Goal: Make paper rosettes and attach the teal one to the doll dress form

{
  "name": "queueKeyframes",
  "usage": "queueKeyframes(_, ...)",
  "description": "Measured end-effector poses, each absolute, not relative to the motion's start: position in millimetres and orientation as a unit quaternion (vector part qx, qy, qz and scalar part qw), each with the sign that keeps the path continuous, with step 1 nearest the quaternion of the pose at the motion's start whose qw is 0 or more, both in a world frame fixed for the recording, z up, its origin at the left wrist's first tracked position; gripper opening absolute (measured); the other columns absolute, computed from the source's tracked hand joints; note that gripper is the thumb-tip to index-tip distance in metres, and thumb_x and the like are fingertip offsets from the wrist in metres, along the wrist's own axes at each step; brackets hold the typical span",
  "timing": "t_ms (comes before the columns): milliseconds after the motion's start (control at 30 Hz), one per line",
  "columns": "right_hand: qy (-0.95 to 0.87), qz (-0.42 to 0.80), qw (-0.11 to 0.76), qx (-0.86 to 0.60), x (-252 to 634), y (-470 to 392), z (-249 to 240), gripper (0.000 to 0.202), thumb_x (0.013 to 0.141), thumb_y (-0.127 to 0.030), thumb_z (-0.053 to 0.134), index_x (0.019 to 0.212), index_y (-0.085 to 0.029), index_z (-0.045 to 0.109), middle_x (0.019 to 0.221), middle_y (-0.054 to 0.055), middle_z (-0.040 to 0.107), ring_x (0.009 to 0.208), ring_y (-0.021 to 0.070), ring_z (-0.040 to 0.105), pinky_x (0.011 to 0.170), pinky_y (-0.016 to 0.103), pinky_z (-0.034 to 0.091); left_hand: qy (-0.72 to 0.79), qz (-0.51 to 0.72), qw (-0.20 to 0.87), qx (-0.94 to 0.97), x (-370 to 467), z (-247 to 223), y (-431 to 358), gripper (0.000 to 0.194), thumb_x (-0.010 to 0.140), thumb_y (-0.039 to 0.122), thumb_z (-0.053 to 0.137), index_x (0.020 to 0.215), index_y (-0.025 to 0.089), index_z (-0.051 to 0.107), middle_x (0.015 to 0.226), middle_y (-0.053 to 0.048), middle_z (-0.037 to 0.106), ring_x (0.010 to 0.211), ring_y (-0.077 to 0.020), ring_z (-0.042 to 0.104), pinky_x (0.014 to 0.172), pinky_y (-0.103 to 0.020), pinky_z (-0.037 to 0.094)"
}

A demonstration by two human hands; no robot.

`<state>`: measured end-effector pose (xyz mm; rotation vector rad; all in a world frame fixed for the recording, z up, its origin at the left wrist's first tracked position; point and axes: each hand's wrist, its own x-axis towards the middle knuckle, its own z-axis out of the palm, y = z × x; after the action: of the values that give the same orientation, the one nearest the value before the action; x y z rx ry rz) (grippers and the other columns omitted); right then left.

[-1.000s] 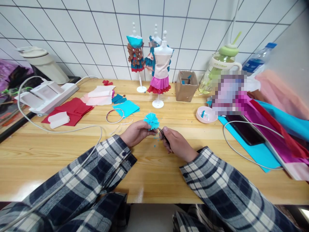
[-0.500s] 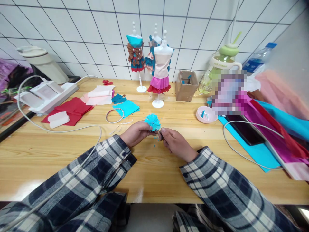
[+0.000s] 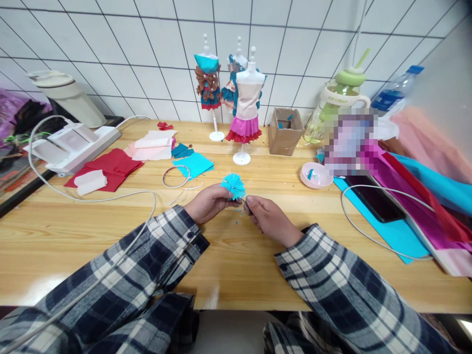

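Observation:
My left hand (image 3: 207,202) pinches a small turquoise fringed pompom (image 3: 233,185) above the wooden table (image 3: 228,255). My right hand (image 3: 268,219) is closed around small dark scissors (image 3: 245,203), whose tips reach the pompom's lower right edge. Tiny turquoise scraps lie on the table below the two hands. Most of the scissors is hidden inside my fist.
Three small dress forms (image 3: 246,105) with doll clothes stand at the back, beside a cardboard box (image 3: 284,131) and a green bottle (image 3: 334,103). Red felt (image 3: 110,166), turquoise fabric (image 3: 194,163), a pink dish (image 3: 315,175), a phone (image 3: 373,198), white cables and a white machine (image 3: 70,145) surround the work spot.
My right hand has moved slightly up and left, bringing the scissors closer into the pompom. The pompom has shifted a little to the right.

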<state>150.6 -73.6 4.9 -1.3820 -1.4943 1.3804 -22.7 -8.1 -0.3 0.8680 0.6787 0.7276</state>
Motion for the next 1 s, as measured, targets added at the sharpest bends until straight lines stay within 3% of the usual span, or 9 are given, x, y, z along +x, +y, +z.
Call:
queueKeyframes(300,-0.491,0.541,0.389,-0.561,154,-73,6,0.047,0.085,-0.064,0.042,0.071,-0.021,0.053,0.048,-0.007,0.032,0.041,0.0098,0.03,0.042,0.025,0.026,0.317,0.345,0.792,0.392,-24,-3,-7,0.012,0.064,0.015,0.065,0.073,0.009,0.071,0.074,-0.007,0.069,0.074,-0.0177,0.062,0.075,-0.032,0.05)
queueKeyframes(633,-0.48,0.555,0.408,-0.543,151,-73,2,0.032,0.075,-0.048,0.067,0.084,-0.018,0.062,0.061,-0.006,0.041,0.049,0.0076,0.034,0.042,0.022,0.028,0.283,0.324,0.772,0.468,-19,-2,-10,0.015,0.066,0.02,0.072,0.079,0.013,0.073,0.084,-0.005,0.073,0.083,-0.0183,0.063,0.086,-0.033,0.046)
queueKeyframes(1000,-0.44,0.58,0.423,-0.54,154,-72,1,0.029,0.071,-0.042,0.071,0.083,-0.018,0.061,0.061,-0.006,0.043,0.049,0.0076,0.037,0.04,0.02,0.032,0.302,0.319,0.77,0.462,-19,-2,-11,0.018,0.063,0.022,0.074,0.079,0.013,0.073,0.085,-0.004,0.072,0.082,-0.0173,0.062,0.086,-0.032,0.045)
